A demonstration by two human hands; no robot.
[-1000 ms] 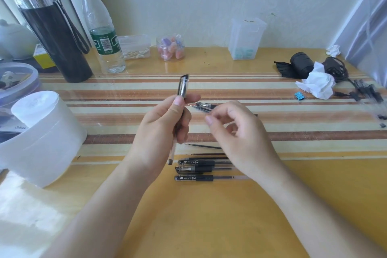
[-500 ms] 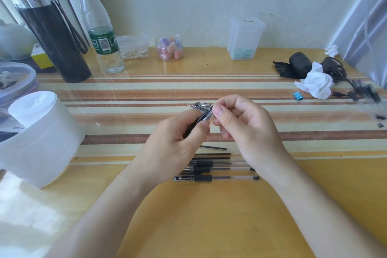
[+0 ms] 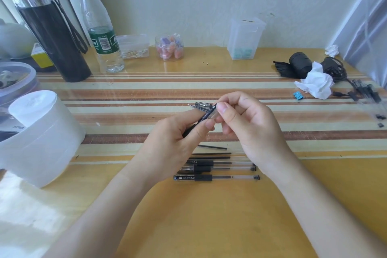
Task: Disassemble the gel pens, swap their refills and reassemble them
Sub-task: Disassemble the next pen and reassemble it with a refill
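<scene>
Above the middle of the desk, my left hand [image 3: 173,142] grips the lower part of a black gel pen [image 3: 206,115] that tilts up to the right. The thumb and fingers of my right hand [image 3: 249,125] pinch the pen's upper end. Just behind the hands, a pen tip piece [image 3: 200,105] lies on the striped mat. Below the hands several gel pens [image 3: 215,177] lie side by side, with loose black refills [image 3: 211,147] just beyond them.
A white tub [image 3: 39,138] stands at the left, with a black flask [image 3: 50,29] and a water bottle [image 3: 102,33] behind it. Small clear containers [image 3: 245,37] line the wall. Crumpled tissue [image 3: 314,85], black cables and a blue clip [image 3: 297,95] lie at the right.
My left hand has tilted the pen from upright down toward the right. My right hand has moved in and taken hold of its upper end.
</scene>
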